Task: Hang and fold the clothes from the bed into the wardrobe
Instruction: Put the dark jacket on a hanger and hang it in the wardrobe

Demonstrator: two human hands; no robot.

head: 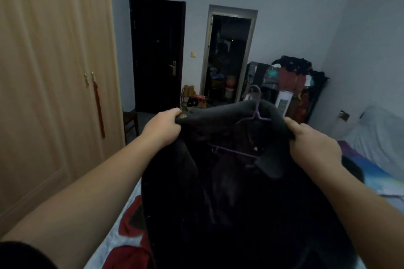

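Observation:
A black jacket point(229, 192) hangs open in front of me above the bed point(129, 209). My left hand point(162, 129) grips its left shoulder edge. My right hand point(312, 144) grips the right side of its collar. A purple hanger point(254, 113) sits inside the jacket, its hook poking up above the collar and its lower bar showing within the opening. The light wooden wardrobe point(54, 72) stands at the left with its doors closed.
A dark closed door point(157, 54) and an open doorway point(229, 54) are in the far wall. A cluttered rack of clothes point(290, 85) stands at the back right. A shoe rack point(192, 98) sits between the doors. Pale bedding point(376, 137) lies at the right.

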